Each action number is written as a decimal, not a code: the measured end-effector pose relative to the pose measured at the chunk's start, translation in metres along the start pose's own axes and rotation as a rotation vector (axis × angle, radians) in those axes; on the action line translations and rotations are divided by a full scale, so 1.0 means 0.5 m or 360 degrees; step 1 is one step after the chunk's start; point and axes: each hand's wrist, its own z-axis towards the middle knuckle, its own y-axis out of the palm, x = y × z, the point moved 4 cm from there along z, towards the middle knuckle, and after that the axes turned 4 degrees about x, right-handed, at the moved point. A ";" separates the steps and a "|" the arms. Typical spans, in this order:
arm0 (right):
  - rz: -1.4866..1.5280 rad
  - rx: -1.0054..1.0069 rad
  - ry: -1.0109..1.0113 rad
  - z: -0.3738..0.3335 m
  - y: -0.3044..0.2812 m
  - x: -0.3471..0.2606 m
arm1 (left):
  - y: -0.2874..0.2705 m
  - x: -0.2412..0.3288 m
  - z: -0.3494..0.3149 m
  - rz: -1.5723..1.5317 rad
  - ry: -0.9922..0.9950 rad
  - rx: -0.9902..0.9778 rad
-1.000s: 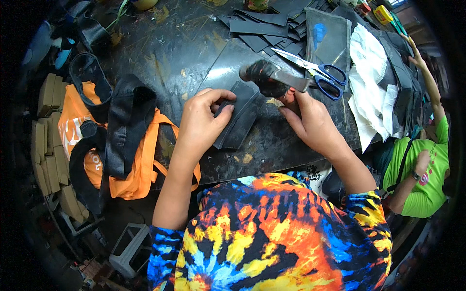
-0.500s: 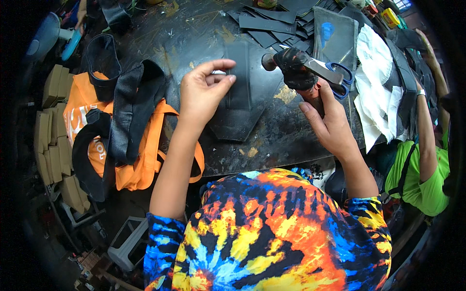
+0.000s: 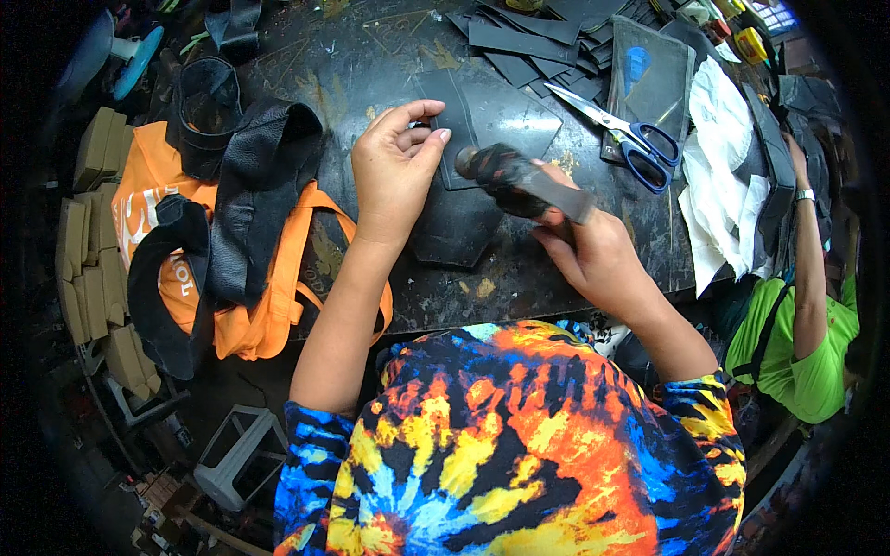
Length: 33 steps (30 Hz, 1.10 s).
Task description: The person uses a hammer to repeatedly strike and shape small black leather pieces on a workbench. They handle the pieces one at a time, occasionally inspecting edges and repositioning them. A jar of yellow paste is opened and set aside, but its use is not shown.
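Note:
A flat black strip lies tilted on a larger black sheet with angled corners. My left hand is at the strip's left edge, fingers curled, with index fingertip and thumb against it. In my right hand is a hammer; dark wrapping covers much of it, and motion blurs it a little. Its round face hangs over or touches the strip's right side; I cannot tell which. Blue-handled scissors lie to the right of the hammer.
Several cut black strips are piled at the back, beside a dark clear-fronted pouch. White cloth lies on the right. An orange bag with black straps sits left. At far right a co-worker's arm reaches in.
My right hand has brought the hammer left and down toward the strip, uncovering the scissors. The strip has shifted left and tilted. My left hand has stayed near its edge, its fingers more closed.

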 end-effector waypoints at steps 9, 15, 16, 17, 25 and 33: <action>-0.0119 -0.0309 0.0108 0.026 0.020 0.006 | -0.007 -0.006 0.004 0.0057 -0.0006 -0.0010; -0.0082 -0.0316 0.0088 0.032 0.017 0.008 | -0.008 -0.008 0.008 0.0039 -0.0001 -0.0009; -0.0138 -0.0378 0.0141 0.030 0.015 0.013 | -0.008 -0.008 0.008 0.0039 0.0000 -0.0021; -0.0113 -0.0296 0.0082 0.032 0.007 0.011 | -0.008 -0.008 0.010 0.0054 -0.0030 -0.0045; -0.0192 -0.0284 0.0213 0.009 -0.026 0.029 | -0.008 -0.012 0.007 0.0029 -0.0131 -0.0081; -0.0207 -0.0161 0.0246 -0.018 -0.030 0.046 | -0.010 -0.014 0.010 0.0074 -0.0034 0.0000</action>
